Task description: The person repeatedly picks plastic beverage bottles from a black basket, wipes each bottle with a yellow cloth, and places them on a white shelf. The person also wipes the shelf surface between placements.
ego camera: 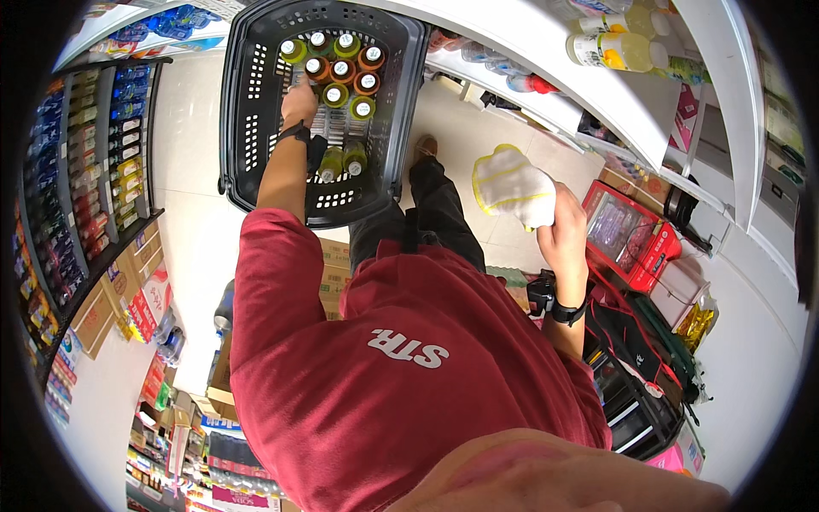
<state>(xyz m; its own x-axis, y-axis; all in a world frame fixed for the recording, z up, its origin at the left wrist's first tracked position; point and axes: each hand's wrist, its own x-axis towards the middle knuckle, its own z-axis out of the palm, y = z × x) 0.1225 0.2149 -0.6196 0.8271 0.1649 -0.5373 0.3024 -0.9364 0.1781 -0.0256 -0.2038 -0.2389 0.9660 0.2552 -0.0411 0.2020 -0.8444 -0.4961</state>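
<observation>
My left hand [301, 102] reaches down inside a black plastic shopping basket [253, 160]. Its fingertips are at an amber-coloured drink bottle [317, 67] with a white-topped cap; whether they grip it is hidden. Around that bottle several more amber and yellow-green bottles stand upright in a cluster. Nearer my body, two yellow-green bottles [342, 161] stand apart from the cluster, by the basket's near wall. My right hand [564, 224] holds a white cloth [514, 182] with yellow edging, out to the right of the basket and above the floor.
A white shelf [512, 38] with bottles runs along the front right. On the left stands a drinks rack [96, 179], with cardboard boxes [96, 317] below it. A red box-shaped appliance [630, 237] and trailing cables lie at the right. My shoe [427, 146] is right of the basket.
</observation>
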